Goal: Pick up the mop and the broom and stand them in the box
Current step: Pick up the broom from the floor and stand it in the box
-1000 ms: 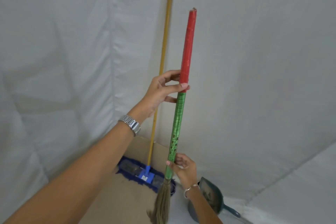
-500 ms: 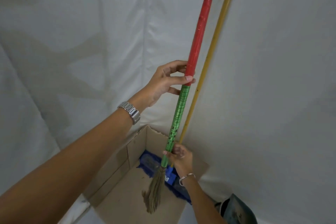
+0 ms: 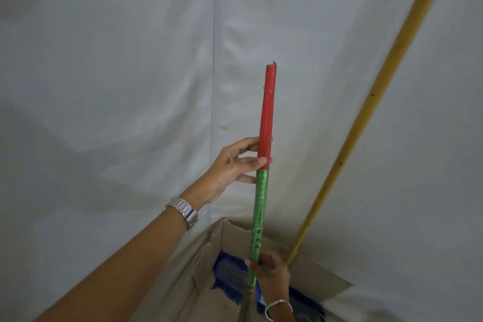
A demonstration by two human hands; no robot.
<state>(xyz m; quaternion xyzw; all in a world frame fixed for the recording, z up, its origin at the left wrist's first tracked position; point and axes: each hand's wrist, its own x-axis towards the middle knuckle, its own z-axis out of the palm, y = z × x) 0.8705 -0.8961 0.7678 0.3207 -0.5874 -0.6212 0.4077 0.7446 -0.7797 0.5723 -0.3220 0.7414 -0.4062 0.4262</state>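
Note:
The broom (image 3: 261,191) has a handle that is red above and green below, and it stands nearly upright over the cardboard box (image 3: 321,273). My left hand (image 3: 235,167) pinches the handle where red meets green. My right hand (image 3: 270,273) grips the green part low down, just above the straw bristles (image 3: 247,308) that hang inside the box. The mop stands in the box: its yellow pole (image 3: 366,112) leans up to the right against the white sheet, and its blue head (image 3: 227,269) lies on the box floor, partly hidden by my right hand.
White sheeting (image 3: 104,86) covers the walls all around the box, with a corner seam (image 3: 214,86) running down behind the broom. The box's near left wall (image 3: 206,261) stands close to my left forearm.
The broom has come down lower into the box and now stands straighter. The view has swung left, so the mop pole now sits far right. The dustpan has left the view.

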